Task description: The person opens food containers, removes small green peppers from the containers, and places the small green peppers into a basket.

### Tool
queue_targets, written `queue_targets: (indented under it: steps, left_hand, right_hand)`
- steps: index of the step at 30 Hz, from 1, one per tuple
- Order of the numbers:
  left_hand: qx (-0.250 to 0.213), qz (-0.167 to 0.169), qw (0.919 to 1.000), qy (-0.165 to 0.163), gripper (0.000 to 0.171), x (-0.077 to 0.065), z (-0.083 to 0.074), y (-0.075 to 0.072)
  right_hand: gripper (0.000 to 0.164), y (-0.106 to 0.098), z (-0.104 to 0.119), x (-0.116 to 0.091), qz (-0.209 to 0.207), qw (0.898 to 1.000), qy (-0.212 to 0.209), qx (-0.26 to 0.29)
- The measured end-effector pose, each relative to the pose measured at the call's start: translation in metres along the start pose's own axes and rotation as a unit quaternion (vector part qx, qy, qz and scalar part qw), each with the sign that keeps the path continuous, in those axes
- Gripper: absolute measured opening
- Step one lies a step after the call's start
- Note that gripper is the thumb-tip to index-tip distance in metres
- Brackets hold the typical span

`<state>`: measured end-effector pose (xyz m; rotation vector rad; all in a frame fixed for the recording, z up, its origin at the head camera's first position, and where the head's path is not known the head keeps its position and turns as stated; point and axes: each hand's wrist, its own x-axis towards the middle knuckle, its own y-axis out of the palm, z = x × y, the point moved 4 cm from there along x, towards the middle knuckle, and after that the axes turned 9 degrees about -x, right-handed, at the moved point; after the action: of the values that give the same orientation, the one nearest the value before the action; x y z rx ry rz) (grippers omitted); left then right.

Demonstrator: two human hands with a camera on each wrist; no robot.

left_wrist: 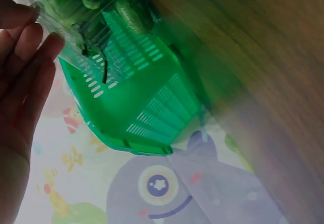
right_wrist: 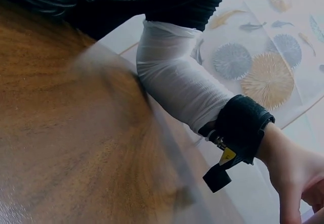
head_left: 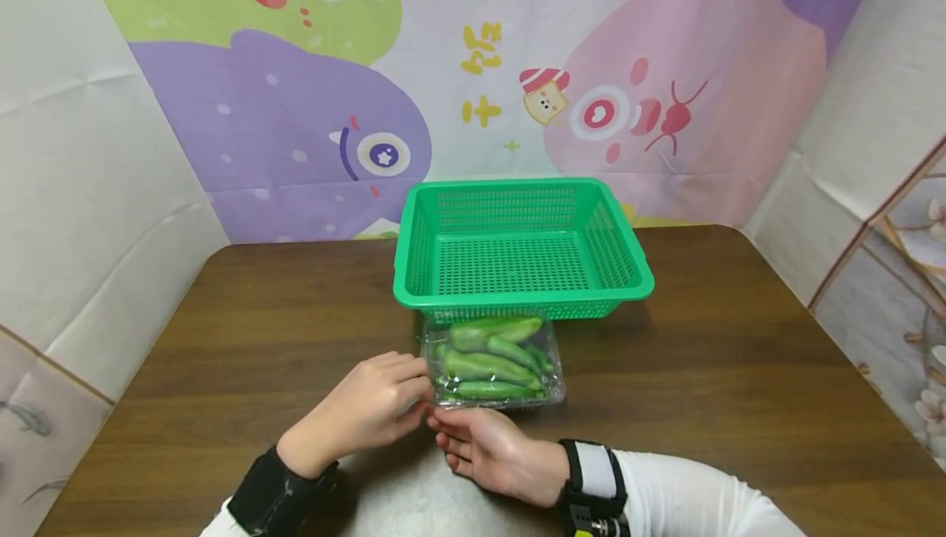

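A clear plastic box (head_left: 557, 385) of long green peppers (head_left: 488, 366) lies in front of the green basket. My left hand (head_left: 369, 401) is at the box's front left corner, its thumb and fingertips pinching the plastic edge. Beside it my right hand (head_left: 502, 455) is turned palm up, thumb and forefinger pinching at that same corner, the other fingers loosely curled. The left wrist view shows the left hand (left_wrist: 23, 77) against the clear plastic, with peppers (left_wrist: 76, 4) and a dark pepper stem behind it. The right wrist view shows mostly a white-sleeved arm with a black wrist strap (right_wrist: 243, 125).
Right behind the box stands a green perforated basket (head_left: 517, 299) with nothing in it, near the table's back edge. The brown wooden table (head_left: 724, 373) stretches to both sides. A cartoon-printed cloth (head_left: 488, 143) hangs behind it, with pale walls left and right.
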<state>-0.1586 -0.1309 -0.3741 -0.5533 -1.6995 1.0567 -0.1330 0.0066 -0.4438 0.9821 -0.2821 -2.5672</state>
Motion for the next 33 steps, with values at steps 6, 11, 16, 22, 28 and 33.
queue_targets:
  steps: [6, 11, 16, 22, 28, 33]
  left_hand:
    - [0.023, -0.001, 0.9997, -0.001, 0.018, 0.0018, -0.0027, 0.0015]
    - [0.013, -0.004, 0.9999, -0.001, 0.019, 0.0027, -0.0011, 0.0006]
    - [-0.008, 0.01, 0.9999, -0.011, 0.022, 0.005, 0.0026, -0.0012]
    - [-0.017, 0.045, 0.9985, -0.028, 0.026, 0.0082, 0.0055, -0.0006]
    - [-0.027, 0.06, 0.9975, -0.026, 0.026, 0.0098, 0.005, -0.0038]
    - [-0.03, 0.069, 0.9968, -0.029, 0.026, 0.0102, 0.005, -0.0057]
  right_hand:
    - [0.014, -0.0001, -0.0005, 0.0009, -0.005, 1.0, 0.003, 0.01]
    - [0.015, 0.0013, -0.001, 0.0002, -0.007, 1.0, -0.005, 0.01]
    - [0.013, 0.0025, -0.0013, 0.0004, -0.011, 1.0, -0.014, 0.009]
    - [0.011, 0.0027, -0.0014, 0.0005, -0.02, 0.999, -0.03, 0.013]
    - [0.016, 0.0037, -0.0035, 0.0006, -0.028, 0.999, -0.041, 0.022]
    - [0.022, 0.0041, -0.0026, -0.0001, -0.025, 0.998, -0.036, 0.034]
